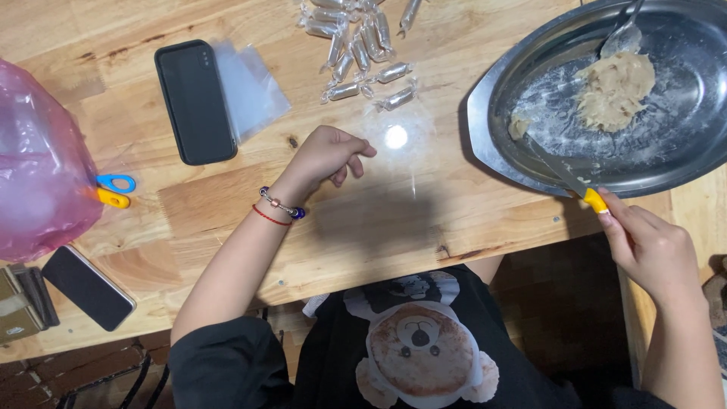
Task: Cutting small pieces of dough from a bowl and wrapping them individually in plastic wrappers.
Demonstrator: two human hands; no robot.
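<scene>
Wooden table (227,220) holds phone (195,101), wrapped candies (360,45), pink bag (38,167)

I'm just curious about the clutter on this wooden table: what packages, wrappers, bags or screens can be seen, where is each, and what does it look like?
Pink plastic bag: far left, bulging, translucent.
Black phone: upper left, lying flat, dark rectangle.
Clear plastic sheets: right beside that phone, partly under it.
Wrapped candies: top centre, small clear twisted wrappers in a loose pile.
Second phone: lower left edge, dark screen up.
Brown box: bottom-left corner, cut off by the frame.
</scene>
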